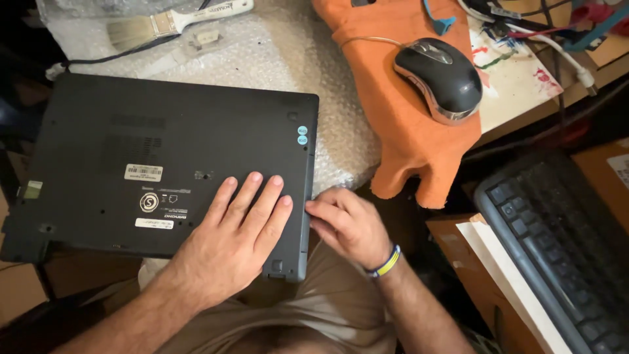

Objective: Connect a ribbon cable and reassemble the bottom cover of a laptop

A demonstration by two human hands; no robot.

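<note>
The laptop (131, 164) lies underside up at 9 o'clock on bubble wrap (295, 52), long axis left-right. Left hand (232, 239) rests flat and open on it; right hand (347, 226), fingers curled, pinches its right edge.

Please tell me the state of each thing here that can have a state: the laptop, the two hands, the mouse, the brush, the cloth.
Laptop: closed, underside up.
Left hand: flat on the laptop's underside, fingers spread.
Right hand: fingertips at the laptop's side edge.
Mouse: upright on the orange cloth, untouched.
Paintbrush: lying flat on bubble wrap.
</note>
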